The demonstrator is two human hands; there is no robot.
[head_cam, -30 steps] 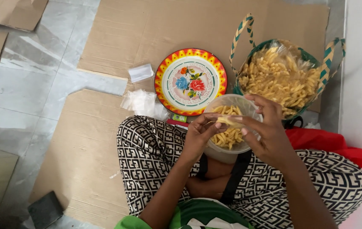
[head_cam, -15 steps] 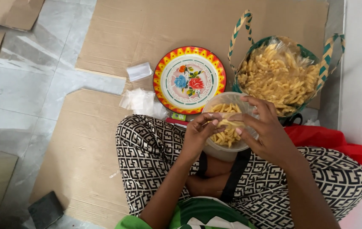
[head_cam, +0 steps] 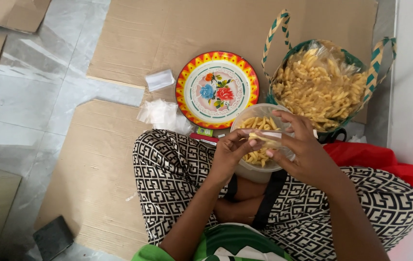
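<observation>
A small clear plastic packet (head_cam: pixel 268 139) with yellow snack sticks in it is held between both hands above a clear plastic bowl (head_cam: pixel 259 115) of the same sticks on my lap. My left hand (head_cam: pixel 229 155) pinches the packet's left end. My right hand (head_cam: pixel 303 150) grips its right end with the fingers curled over the bowl. A woven green and tan basket (head_cam: pixel 373 63) at the upper right holds a big clear bag of snack sticks (head_cam: pixel 320 84).
A round floral metal tray (head_cam: pixel 216 90) with a red and yellow rim lies on brown cardboard (head_cam: pixel 206 29) ahead of my knees. Small clear bags (head_cam: pixel 160 115) and a folded clear packet (head_cam: pixel 160 79) lie left of it. A red plastic bag (head_cam: pixel 380 162) sits at right.
Both hands have turned the small packet slightly over the bowl; the view has shifted a little. Nothing else has moved.
</observation>
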